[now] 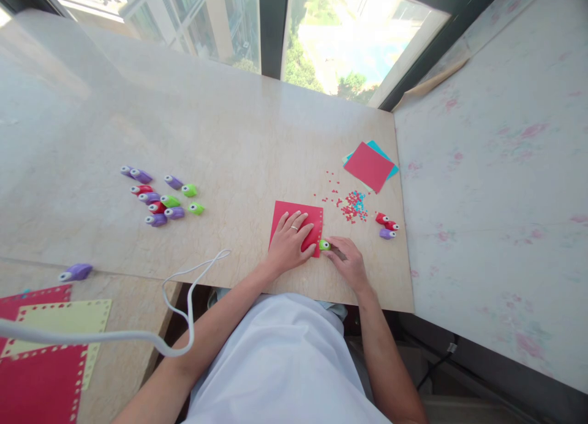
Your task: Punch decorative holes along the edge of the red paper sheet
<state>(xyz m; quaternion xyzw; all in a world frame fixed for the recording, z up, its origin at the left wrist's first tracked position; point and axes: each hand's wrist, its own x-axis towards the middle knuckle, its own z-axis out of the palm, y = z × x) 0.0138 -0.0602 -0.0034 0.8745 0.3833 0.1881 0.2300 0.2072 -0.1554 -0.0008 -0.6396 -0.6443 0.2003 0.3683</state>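
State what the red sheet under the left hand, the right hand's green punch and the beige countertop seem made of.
Red sheet: probably matte paper or card, thin and flat with holes along an edge.
Green punch: likely moulded plastic, slightly glossy, judging by its bright, even colour and rounded body.
Beige countertop: perhaps polished stone, from its veining and sheen, though laminate could look alike.

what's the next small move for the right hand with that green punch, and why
Probably press the small, rounded green craft punch with the right hand: it sits at the right edge of the red paper sheet, just below a row of small holes along that edge, and the left hand lies spread on the sheet, apparently steadying it.
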